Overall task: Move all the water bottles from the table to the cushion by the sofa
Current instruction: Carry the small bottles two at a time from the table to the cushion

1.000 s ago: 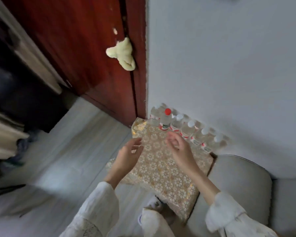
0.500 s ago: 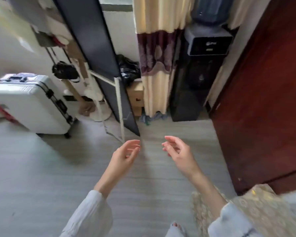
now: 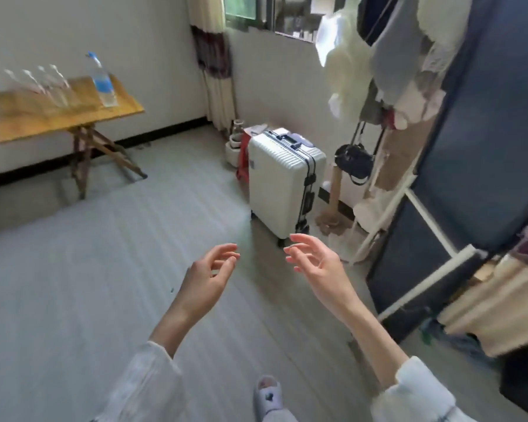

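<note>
I see the wooden folding table [image 3: 22, 117] against the far wall at upper left. On it stand water bottles: one taller bottle with a blue cap and blue label [image 3: 102, 80] near the right end, and a blurred row of clear bottles [image 3: 40, 83] to its left.

Place: you stand in a home room, probably a bedroom.
Evidence: white suitcase [image 3: 282, 181], hanging clothes [image 3: 348, 74], curtain [image 3: 215, 62], folding wooden table [image 3: 58, 112].
</note>
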### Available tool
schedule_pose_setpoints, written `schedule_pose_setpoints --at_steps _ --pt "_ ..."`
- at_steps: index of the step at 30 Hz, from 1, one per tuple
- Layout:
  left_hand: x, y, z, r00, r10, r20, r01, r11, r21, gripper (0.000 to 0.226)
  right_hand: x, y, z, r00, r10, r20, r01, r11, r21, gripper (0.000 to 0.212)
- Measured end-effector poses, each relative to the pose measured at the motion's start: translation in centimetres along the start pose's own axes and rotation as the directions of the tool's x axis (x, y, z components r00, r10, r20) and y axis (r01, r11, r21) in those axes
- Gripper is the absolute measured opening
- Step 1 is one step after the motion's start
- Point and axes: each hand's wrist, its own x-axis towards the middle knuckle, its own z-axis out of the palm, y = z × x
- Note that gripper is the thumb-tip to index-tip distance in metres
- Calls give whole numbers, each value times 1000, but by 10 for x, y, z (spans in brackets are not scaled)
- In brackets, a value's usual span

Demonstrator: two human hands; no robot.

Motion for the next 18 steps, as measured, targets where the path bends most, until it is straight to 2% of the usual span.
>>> schedule_pose_setpoints --at_steps 10,18 --pt "151 -18 -92 944 -121 -308 123 992 -13 22 233 -43 82 946 -101 307 96 995 33 20" --pt "272 -68 -197 858 -173 -483 174 984 -43 19 383 -55 208 857 -111 504 103 994 44 17"
